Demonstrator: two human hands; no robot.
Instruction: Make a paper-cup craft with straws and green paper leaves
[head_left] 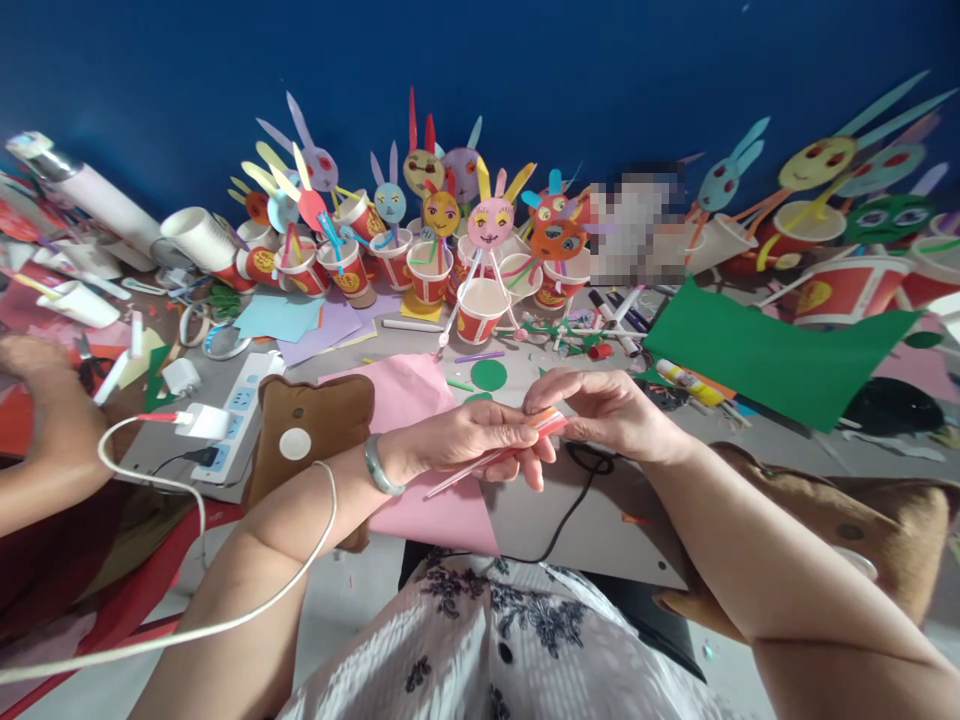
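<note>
While left hand [480, 437] pinches orange paper [550, 420], loosely curled right hand [616, 412] touches its end.

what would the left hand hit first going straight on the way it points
Most likely the right hand, just beyond the orange and red piece that the left hand holds, though depth is hard to judge.

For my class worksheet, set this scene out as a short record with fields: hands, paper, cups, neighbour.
Left hand: grips small orange and pink strips
Right hand: at those strips; exact hold unclear
Pink sheet: below the left hand
Green sheet: right of the pink sheet
Cups: red and white, many with paper faces
Neighbour's arm: at the left edge
</note>
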